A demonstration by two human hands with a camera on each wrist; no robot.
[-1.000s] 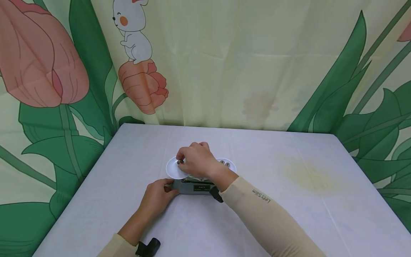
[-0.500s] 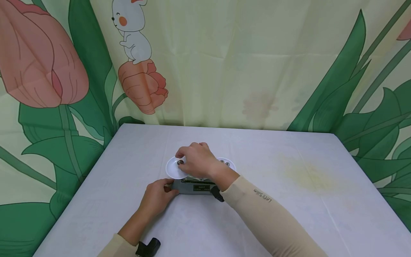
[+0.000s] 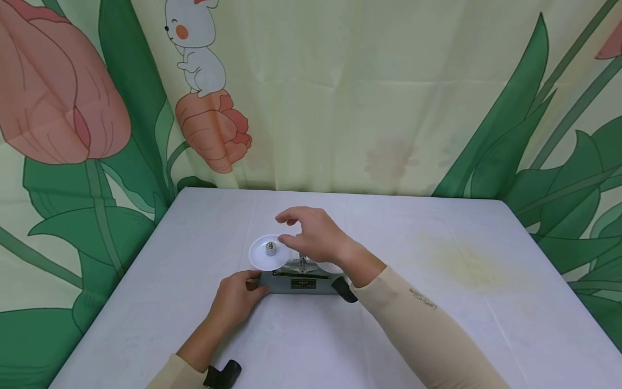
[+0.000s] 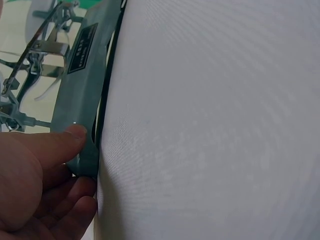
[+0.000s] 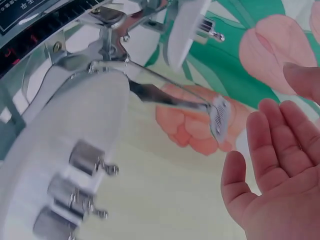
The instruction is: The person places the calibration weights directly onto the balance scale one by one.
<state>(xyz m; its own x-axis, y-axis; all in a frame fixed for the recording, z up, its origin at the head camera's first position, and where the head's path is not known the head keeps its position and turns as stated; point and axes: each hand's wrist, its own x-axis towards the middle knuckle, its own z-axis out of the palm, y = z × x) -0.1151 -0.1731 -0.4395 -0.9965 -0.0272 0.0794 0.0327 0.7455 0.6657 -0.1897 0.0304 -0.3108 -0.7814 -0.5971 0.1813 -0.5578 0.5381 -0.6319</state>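
Note:
A grey-based balance scale with two white pans stands on the table. My left hand grips its left end, thumb on the front face and fingers curled by the end, as the left wrist view also shows. One metal weight stands in the left pan. Just right of that pan, my right hand hovers over the scale with thumb and fingers apart, holding nothing. It mostly hides the right pan in the head view. In the right wrist view, three knobbed weights sit on that pan.
A white cloth covers the table, with a yellowish stain on the right. Behind the table hangs a curtain printed with tulips, leaves and a rabbit. The scale's metal beam and pointer rise between the pans.
My right hand has moved away from the left pan's weight, rightward and slightly up, with its fingers spread wider. That weight now shows fully. The left hand has kept its grip.

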